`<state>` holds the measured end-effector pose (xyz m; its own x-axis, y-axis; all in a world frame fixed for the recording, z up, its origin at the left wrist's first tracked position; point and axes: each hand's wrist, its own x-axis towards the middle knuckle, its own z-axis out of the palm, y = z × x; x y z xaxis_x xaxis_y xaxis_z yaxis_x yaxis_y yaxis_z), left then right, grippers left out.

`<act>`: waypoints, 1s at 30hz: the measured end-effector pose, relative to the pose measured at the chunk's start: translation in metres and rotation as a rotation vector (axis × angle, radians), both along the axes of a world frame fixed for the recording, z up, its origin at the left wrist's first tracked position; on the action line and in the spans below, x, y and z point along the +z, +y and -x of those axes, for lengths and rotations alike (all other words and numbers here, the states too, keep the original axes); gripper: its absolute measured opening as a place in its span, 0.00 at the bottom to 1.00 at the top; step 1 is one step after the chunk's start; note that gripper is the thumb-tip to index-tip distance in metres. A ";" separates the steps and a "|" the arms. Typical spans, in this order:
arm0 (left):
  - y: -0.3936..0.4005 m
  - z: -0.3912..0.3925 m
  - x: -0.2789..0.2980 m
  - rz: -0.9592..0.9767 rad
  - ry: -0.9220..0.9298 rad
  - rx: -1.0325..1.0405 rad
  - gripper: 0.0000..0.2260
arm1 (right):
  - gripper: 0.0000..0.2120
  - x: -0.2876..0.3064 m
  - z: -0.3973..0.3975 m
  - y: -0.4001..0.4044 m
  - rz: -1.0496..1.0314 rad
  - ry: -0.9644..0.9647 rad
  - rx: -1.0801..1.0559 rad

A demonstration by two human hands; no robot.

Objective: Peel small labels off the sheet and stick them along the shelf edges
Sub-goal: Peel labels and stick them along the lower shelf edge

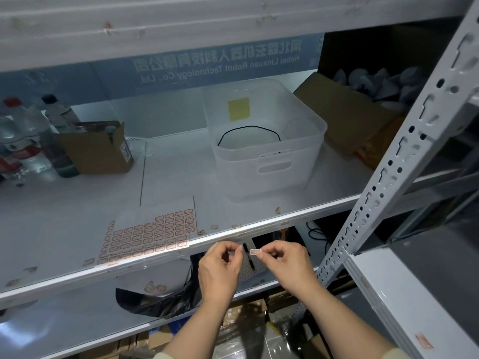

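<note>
A label sheet [150, 235] with rows of small red-bordered labels lies on the white shelf near its front edge [181, 251]. Several labels sit stuck along that edge, such as one label [236, 226] right of the sheet. Both hands hover just below the edge. My right hand [287, 263] pinches a small red-bordered label [255, 252] between thumb and forefinger. My left hand [220, 268] has its fingers curled, its fingertips close to the label's left end; whether they touch it is unclear.
A translucent plastic bin [267, 161] stands on the shelf behind the hands. A small cardboard box [98, 149] and bottles [23, 141] are at the left, a larger cardboard box [347, 117] at the right. A slotted metal upright [388, 177] rises on the right.
</note>
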<state>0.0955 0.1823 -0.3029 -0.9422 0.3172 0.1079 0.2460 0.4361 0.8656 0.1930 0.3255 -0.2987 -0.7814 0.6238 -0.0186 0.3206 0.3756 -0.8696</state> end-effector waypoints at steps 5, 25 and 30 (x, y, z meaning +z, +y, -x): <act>-0.011 -0.001 0.009 -0.146 -0.194 -0.152 0.03 | 0.04 0.007 0.002 0.004 -0.036 -0.019 0.003; -0.026 0.008 0.032 0.023 0.039 -0.332 0.02 | 0.09 0.024 0.009 -0.007 -0.188 0.012 0.063; -0.026 0.010 0.031 0.016 0.057 -0.348 0.03 | 0.07 0.027 0.007 -0.007 -0.177 0.003 0.079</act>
